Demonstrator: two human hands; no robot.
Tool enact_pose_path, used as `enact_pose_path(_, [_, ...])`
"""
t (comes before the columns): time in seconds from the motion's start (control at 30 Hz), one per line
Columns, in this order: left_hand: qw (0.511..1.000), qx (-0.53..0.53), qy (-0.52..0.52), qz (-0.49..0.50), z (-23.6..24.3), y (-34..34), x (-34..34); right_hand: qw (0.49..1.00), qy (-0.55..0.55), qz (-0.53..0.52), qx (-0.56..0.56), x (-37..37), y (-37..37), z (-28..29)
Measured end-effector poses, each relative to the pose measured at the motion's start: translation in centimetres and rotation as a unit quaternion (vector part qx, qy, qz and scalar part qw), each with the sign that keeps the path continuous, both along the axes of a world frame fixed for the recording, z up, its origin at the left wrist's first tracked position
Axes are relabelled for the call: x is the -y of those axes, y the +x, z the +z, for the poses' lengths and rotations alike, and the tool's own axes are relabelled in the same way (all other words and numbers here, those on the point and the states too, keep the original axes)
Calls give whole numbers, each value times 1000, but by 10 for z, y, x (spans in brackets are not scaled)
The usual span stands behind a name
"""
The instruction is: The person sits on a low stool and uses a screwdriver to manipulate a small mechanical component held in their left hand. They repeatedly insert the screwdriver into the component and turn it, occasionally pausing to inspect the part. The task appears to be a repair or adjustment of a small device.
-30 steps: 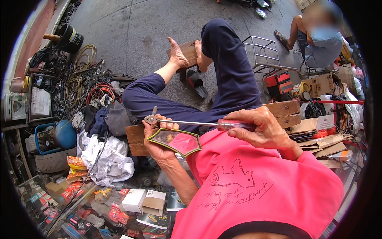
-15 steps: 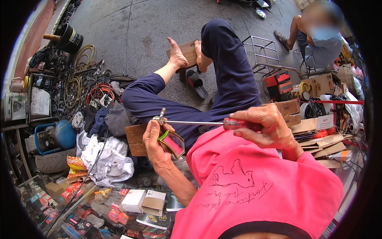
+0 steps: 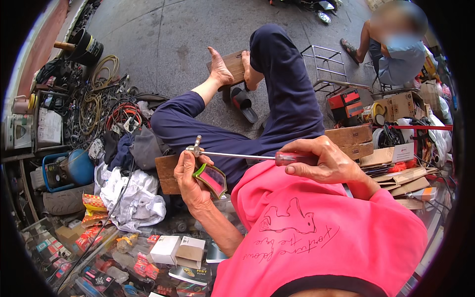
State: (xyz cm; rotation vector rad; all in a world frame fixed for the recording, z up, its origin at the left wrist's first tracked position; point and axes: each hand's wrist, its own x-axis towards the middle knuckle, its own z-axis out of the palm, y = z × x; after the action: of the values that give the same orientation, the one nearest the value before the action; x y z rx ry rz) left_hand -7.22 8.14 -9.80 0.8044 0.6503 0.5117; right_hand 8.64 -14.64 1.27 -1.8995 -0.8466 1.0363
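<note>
My left hand [image 3: 192, 187] is closed around a small mirror [image 3: 212, 181] with a bright green rim, its face showing pink. A small metal fitting [image 3: 196, 147] with a short upright stem is pinched at the fingertips of that hand; how it joins the mirror is hidden. My right hand [image 3: 326, 161] grips the dark red handle of a screwdriver [image 3: 237, 156]. Its long, thin shaft lies nearly level across my lap, with the tip meeting the metal fitting. The fingers of my right hand lie along both sides of the handle.
White crumpled cloth [image 3: 132, 198] lies at left, above small boxed parts [image 3: 166, 249]. Cables and hoses [image 3: 101, 94] are heaped beyond it. A wooden box [image 3: 349, 141] and flattened cardboard [image 3: 401, 178] sit at right. Another person [image 3: 400, 52] sits at far right near a metal frame [image 3: 326, 64].
Both hands, with the mirror, fitting and screwdriver, have shifted slightly left. The right-hand fingers have rolled a little on the handle, while the tip stays at the fitting.
</note>
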Motion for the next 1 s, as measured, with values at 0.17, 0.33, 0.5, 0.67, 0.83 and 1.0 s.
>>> enact_pose_path(0.17, [999, -10, 37, -2, 1, 3, 3, 979, -94, -64, -170, -3, 3, 0])
enact_pose_path(0.33, [1000, -4, 20, 21, 2, 2, 3, 998, 17, 9, 57, -4, -8, 1])
enact_pose_path(0.5, [1000, 4, 15, 23, 5, -1, 2, 979, 59, 49, 188, 1, -13, -1])
enact_pose_path(0.67, [1000, 7, 7, 9, 5, -1, 2, 952, 79, 87, 283, 6, -11, -5])
enact_pose_path(0.83, [973, -164, 155, -37, 6, 7, 7, 859, 76, 148, 484, 7, -4, -5])
enact_pose_path(1.0, [994, -99, 30, 32, 19, 15, 14, 875, 53, 152, 456, 3, 10, 4])
